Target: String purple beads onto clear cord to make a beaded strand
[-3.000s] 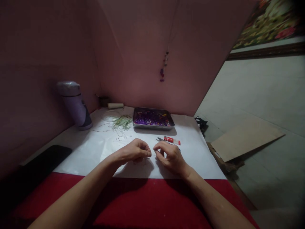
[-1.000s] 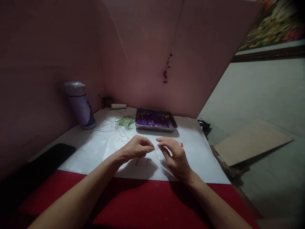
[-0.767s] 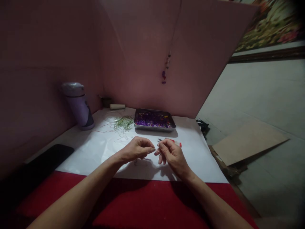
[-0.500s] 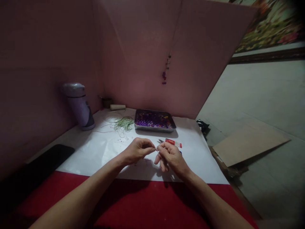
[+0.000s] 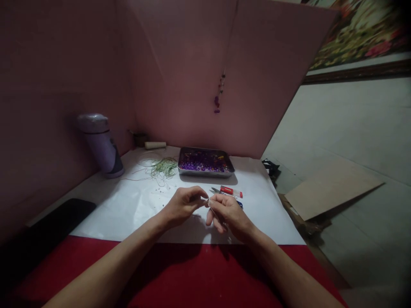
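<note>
My left hand [image 5: 185,202] and my right hand [image 5: 228,213] meet over the white paper, fingertips pinched close together. Between them is a thin pale cord [image 5: 209,202], with a strand running down past the right fingers; whether a bead is on it is too small to tell. The right hand's lower fingers hang loosely curled. Just beyond the hands lie small scissors [image 5: 214,190] with blue handles, partly hidden by my right hand, and a red lighter or similar small red-and-clear item [image 5: 227,190].
Behind is a metal tray [image 5: 205,173] of purple beads. A tangle of green cord [image 5: 164,167], loose small beads [image 5: 159,190] and a pale roll [image 5: 155,145] lie left of it. A purple flask [image 5: 103,147] stands far left. Beaded strands [image 5: 218,96] hang against the pink panel.
The view has shifted slightly, so the table items sit a little further left. My left fingertips have changed their pinch on the cord, and more of it shows at the right hand.
</note>
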A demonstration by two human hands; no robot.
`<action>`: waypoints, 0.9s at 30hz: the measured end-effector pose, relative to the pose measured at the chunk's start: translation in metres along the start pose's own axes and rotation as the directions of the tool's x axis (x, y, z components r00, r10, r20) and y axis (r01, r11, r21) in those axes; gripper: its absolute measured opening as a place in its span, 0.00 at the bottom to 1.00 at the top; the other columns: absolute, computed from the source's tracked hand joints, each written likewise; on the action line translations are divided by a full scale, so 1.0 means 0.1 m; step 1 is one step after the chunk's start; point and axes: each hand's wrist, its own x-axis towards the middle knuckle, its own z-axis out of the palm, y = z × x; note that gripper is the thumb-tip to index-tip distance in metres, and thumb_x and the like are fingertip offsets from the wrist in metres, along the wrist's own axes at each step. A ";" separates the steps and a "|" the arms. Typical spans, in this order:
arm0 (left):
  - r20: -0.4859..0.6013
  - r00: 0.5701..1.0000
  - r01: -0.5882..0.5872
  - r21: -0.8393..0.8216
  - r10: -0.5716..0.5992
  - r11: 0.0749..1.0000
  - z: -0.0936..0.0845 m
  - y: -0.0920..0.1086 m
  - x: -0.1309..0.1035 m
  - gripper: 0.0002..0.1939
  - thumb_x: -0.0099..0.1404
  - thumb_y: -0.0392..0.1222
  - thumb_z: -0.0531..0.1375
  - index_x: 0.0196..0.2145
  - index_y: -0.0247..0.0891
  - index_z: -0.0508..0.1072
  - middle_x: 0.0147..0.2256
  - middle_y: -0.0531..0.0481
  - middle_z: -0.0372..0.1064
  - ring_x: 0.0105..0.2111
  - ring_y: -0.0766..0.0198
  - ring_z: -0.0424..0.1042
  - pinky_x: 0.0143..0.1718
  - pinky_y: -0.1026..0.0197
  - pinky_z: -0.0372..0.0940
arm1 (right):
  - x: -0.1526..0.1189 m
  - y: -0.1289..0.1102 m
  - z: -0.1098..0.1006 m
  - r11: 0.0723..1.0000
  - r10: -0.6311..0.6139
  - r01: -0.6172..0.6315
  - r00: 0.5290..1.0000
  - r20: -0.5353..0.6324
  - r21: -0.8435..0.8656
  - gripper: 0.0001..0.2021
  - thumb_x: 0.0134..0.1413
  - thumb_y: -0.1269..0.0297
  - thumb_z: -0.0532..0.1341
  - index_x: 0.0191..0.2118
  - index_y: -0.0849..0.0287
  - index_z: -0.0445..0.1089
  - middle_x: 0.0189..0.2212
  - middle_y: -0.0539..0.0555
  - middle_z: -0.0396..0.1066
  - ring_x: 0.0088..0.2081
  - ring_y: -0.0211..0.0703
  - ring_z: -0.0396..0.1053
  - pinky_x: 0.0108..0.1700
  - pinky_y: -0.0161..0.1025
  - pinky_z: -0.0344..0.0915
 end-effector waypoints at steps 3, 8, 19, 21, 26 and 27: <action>-0.006 0.999 0.031 -0.111 -0.031 0.993 0.02 -0.01 0.00 0.08 0.55 0.37 0.60 0.35 0.33 0.74 0.26 0.51 0.70 0.26 0.68 0.64 0.28 0.66 0.59 | -0.01 -0.01 0.00 1.000 0.011 -0.011 1.000 0.009 0.016 0.09 0.54 0.60 0.55 0.28 0.60 0.59 0.17 0.51 0.73 0.09 0.27 0.56 0.11 0.26 0.44; 0.022 0.996 0.084 -0.218 -0.081 0.972 0.04 0.00 0.00 0.05 0.54 0.38 0.61 0.28 0.33 0.75 0.24 0.50 0.70 0.25 0.68 0.65 0.29 0.66 0.60 | -0.01 0.00 -0.01 0.999 0.026 -0.026 1.000 0.013 0.020 0.08 0.52 0.62 0.56 0.27 0.60 0.61 0.17 0.51 0.73 0.09 0.27 0.56 0.12 0.26 0.44; 0.078 0.948 0.315 -0.376 -0.309 0.871 0.01 0.06 0.03 0.09 0.52 0.42 0.62 0.25 0.32 0.72 0.17 0.53 0.65 0.15 0.74 0.56 0.16 0.69 0.51 | -0.01 0.00 -0.01 0.988 0.004 -0.009 0.999 -0.039 -0.154 0.08 0.50 0.62 0.57 0.27 0.61 0.66 0.19 0.51 0.71 0.16 0.31 0.60 0.17 0.29 0.50; 0.061 0.933 0.349 -0.385 -0.354 0.854 0.00 0.05 0.04 0.09 0.52 0.42 0.63 0.24 0.32 0.72 0.14 0.56 0.62 0.14 0.74 0.56 0.15 0.69 0.49 | -0.01 -0.02 -0.02 0.950 -0.132 0.085 0.981 -0.140 -0.300 0.12 0.54 0.59 0.55 0.27 0.62 0.69 0.24 0.53 0.70 0.23 0.35 0.64 0.23 0.32 0.57; 0.018 0.899 0.411 -0.380 -0.437 0.829 -0.02 0.09 0.04 0.11 0.50 0.44 0.64 0.23 0.32 0.70 0.12 0.58 0.59 0.12 0.75 0.54 0.14 0.70 0.48 | -0.01 -0.03 -0.05 0.810 -0.388 0.273 0.913 -0.124 -0.519 0.14 0.56 0.55 0.55 0.29 0.59 0.70 0.34 0.55 0.71 0.38 0.44 0.66 0.40 0.42 0.63; 0.020 0.897 0.416 -0.382 -0.442 0.825 -0.02 0.09 0.04 0.11 0.50 0.44 0.64 0.23 0.32 0.70 0.12 0.58 0.59 0.12 0.75 0.54 0.14 0.70 0.47 | -0.01 -0.03 -0.05 0.789 -0.410 0.291 0.905 -0.112 -0.541 0.12 0.55 0.56 0.57 0.27 0.59 0.69 0.34 0.54 0.71 0.38 0.45 0.66 0.41 0.43 0.63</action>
